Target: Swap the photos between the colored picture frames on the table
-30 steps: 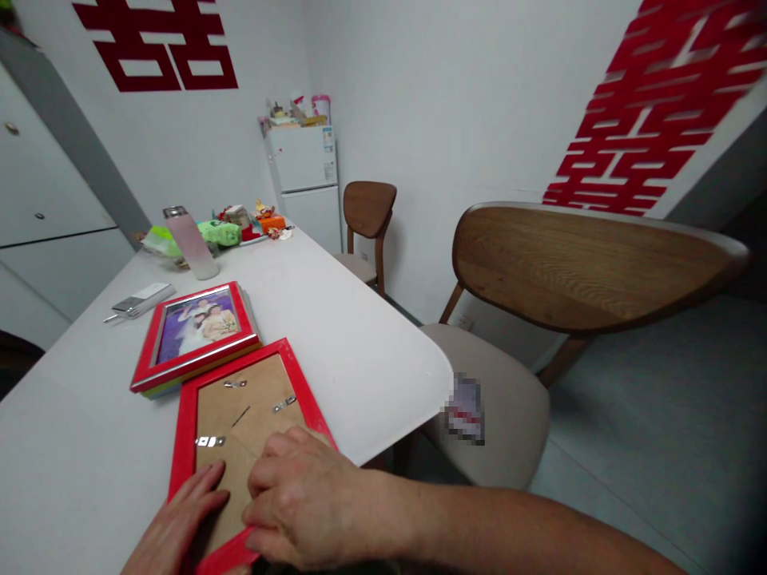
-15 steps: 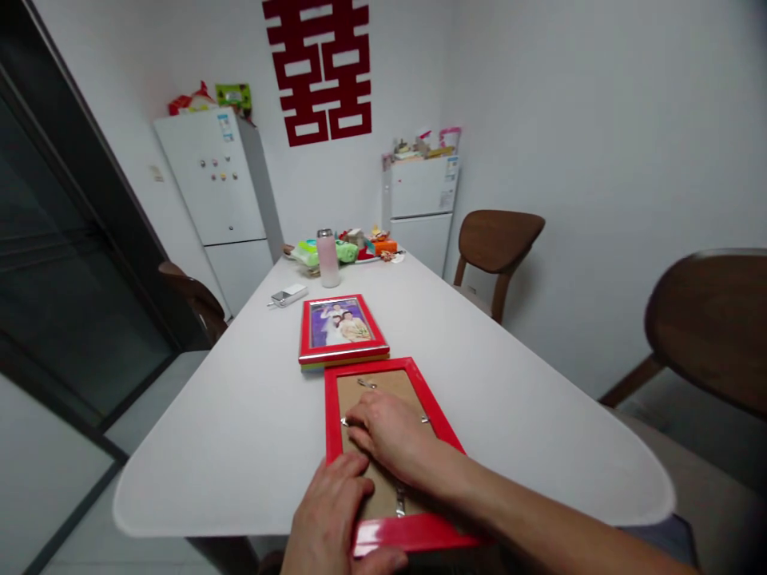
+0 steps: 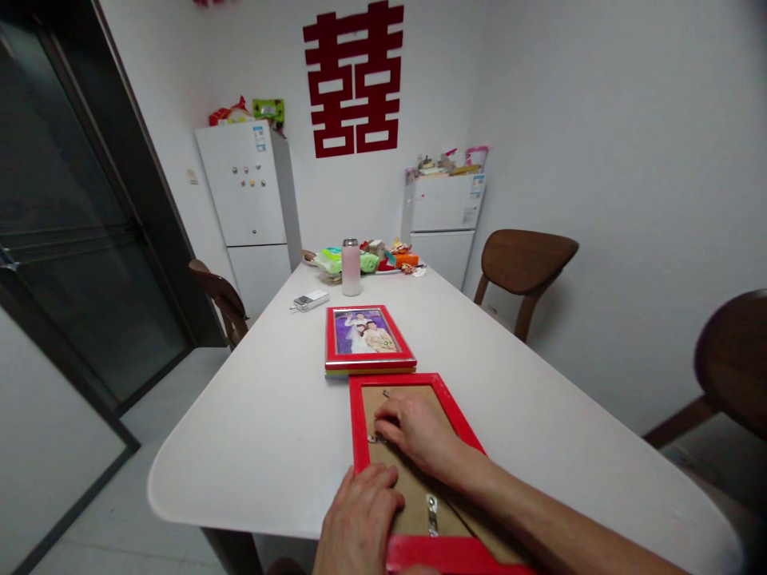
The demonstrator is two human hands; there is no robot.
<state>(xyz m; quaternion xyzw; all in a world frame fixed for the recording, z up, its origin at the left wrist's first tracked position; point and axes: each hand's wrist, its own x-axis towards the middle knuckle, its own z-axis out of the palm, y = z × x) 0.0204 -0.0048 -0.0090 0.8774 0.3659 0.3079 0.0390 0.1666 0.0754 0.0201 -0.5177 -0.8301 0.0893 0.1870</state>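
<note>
A red picture frame lies face down at the near end of the table, its brown backing board upward. My left hand grips the frame's near left part, fingers over the left edge and thumb by the front edge. Over the board, my right hand is closed, its bent fingertips at a small metal clip on the left inner edge. A metal hanger strip sits near the front, and another metal piece near the far edge. My right hand and forearm hide the right inner edge.
Just beyond lies another red frame with a photo, stacked on something with a yellowish edge. Farther back are a small white device, a pink bottle and colourful packages. Wooden chairs stand around the white table.
The view has shifted, so everything appears farther right and slightly lower. My left hand still holds the frame. The right fingers stay by the left clip, which now looks turned more inward.
</note>
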